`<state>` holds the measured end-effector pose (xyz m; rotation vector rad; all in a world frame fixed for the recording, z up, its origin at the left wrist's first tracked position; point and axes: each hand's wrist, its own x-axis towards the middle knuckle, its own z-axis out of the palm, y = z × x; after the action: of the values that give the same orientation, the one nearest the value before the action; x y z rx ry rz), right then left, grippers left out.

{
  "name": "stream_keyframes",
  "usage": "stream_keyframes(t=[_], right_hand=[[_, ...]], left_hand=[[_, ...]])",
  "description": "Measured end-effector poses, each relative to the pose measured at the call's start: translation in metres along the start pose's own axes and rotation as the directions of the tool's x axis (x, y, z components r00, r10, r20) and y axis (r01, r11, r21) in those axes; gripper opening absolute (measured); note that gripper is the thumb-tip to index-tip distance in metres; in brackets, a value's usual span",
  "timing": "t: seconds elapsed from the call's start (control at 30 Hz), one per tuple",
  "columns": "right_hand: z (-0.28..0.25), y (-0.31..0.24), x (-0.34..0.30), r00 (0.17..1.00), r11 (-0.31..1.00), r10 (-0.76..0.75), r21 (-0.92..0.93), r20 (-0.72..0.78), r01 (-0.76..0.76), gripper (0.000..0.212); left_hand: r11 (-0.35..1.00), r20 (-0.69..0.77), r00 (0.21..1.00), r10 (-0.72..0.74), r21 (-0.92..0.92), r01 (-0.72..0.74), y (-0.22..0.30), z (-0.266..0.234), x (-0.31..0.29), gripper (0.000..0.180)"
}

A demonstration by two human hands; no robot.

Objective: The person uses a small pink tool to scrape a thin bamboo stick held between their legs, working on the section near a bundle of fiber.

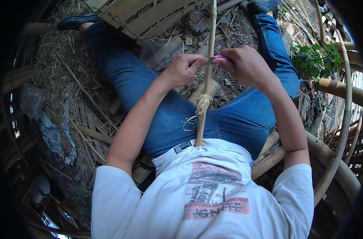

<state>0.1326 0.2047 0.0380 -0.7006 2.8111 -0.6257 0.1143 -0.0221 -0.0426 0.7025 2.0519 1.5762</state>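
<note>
A long, thin wooden stick [208,79] runs up from my waist, between my spread legs, toward the far edge. My right hand [241,63] is closed around the pink handle of a small knife [219,57]. The short grey blade lies crosswise against the stick. On the other side, my left hand [182,69] is closed, with thumb and fingers pinching at the blade's far end; the fingertips partly hide it. Lower down, a tangle of pale fibre strands [204,102] clings round the stick, and a loose curl hangs to its left.
Dry straw [66,71] and wood scraps litter the ground. A slatted wooden panel [141,16] lies at the far side, near a clear plastic bag [159,51]. Bamboo poles [340,89] and a leafy green plant [316,59] border the right. Crumpled plastic [52,131] lies left.
</note>
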Motion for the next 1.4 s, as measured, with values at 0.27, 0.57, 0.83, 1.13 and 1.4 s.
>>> stream_keyframes(t=[0.27, 0.57, 0.83, 1.13, 1.4], right_hand=[[-0.008, 0.018, 0.028, 0.994, 0.998, 0.042, -0.049, -0.096, -0.047, 0.034], [-0.052, 0.031, 0.084, 0.990, 0.959, 0.139, -0.248, -0.024, -0.140, 0.038], [-0.056, 0.028, 0.082, 0.993, 0.945, 0.114, -0.305, -0.031, -0.118, 0.038], [-0.052, 0.029, 0.085, 0.991, 0.941, 0.072, -0.320, -0.116, -0.106, 0.035], [-0.033, 0.036, 0.070, 0.988, 0.929, -0.076, -0.370, -0.135, 0.021, 0.037]], left_hand=[[0.972, -0.003, 0.998, 0.056, 0.227, -0.054, 0.007, -0.027, 0.042, 0.036], [0.979, -0.162, 0.968, 0.190, -0.043, -0.199, -0.012, -0.036, 0.108, 0.042], [0.970, -0.218, 0.951, 0.218, -0.060, -0.236, -0.023, -0.032, 0.117, 0.044], [0.982, -0.256, 0.953, 0.163, -0.047, -0.181, -0.036, -0.027, 0.120, 0.039], [0.991, -0.273, 0.953, 0.132, 0.016, -0.133, -0.024, -0.015, 0.097, 0.042]])
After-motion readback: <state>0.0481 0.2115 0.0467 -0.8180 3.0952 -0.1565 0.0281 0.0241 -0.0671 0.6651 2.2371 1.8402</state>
